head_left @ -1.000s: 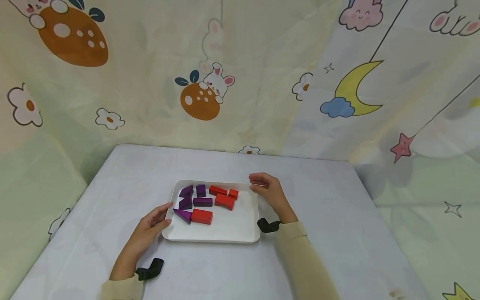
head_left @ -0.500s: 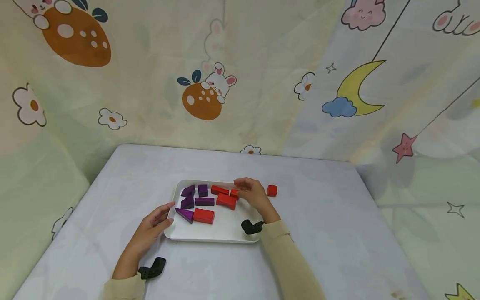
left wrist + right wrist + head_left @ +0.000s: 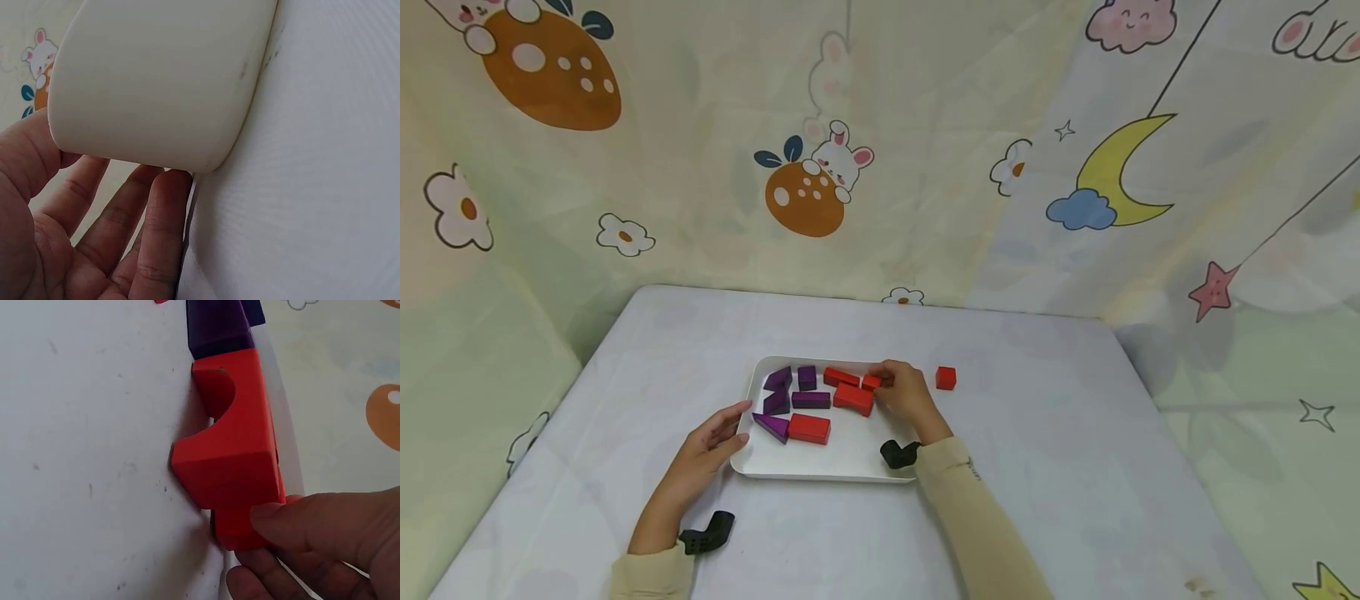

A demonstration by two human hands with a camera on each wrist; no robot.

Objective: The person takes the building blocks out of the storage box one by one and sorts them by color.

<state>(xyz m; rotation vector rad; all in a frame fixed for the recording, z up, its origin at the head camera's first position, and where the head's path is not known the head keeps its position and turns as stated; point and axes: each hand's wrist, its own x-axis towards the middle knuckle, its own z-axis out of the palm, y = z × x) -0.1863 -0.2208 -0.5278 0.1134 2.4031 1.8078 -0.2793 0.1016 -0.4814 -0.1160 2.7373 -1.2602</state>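
Note:
In the head view, a white tray (image 3: 820, 478) holds purple and red wooden blocks. My right hand (image 3: 906, 393) is at the tray's back right, pinching a small red cube (image 3: 870, 382). The right wrist view has the thumb on the cube (image 3: 240, 528), fingers curled on its other side. Touching that cube is a red arch block (image 3: 231, 469) with a half-round cutout. My left hand (image 3: 709, 442) rests against the tray's left side with fingers loosely extended; the left wrist view shows fingertips (image 3: 170, 184) touching the tray wall (image 3: 156, 94).
A separate red cube (image 3: 946, 378) lies on the table, right of the tray. Inside the tray are a red rectangular block (image 3: 808, 428), a thin red block (image 3: 841, 377) and several purple blocks (image 3: 811, 400). A patterned cloth (image 3: 925, 167) hangs behind the table.
My right hand has moved left from beyond the tray's right edge to the small red cube and now pinches it. A red cube now shows on the table at right. The left hand stays put.

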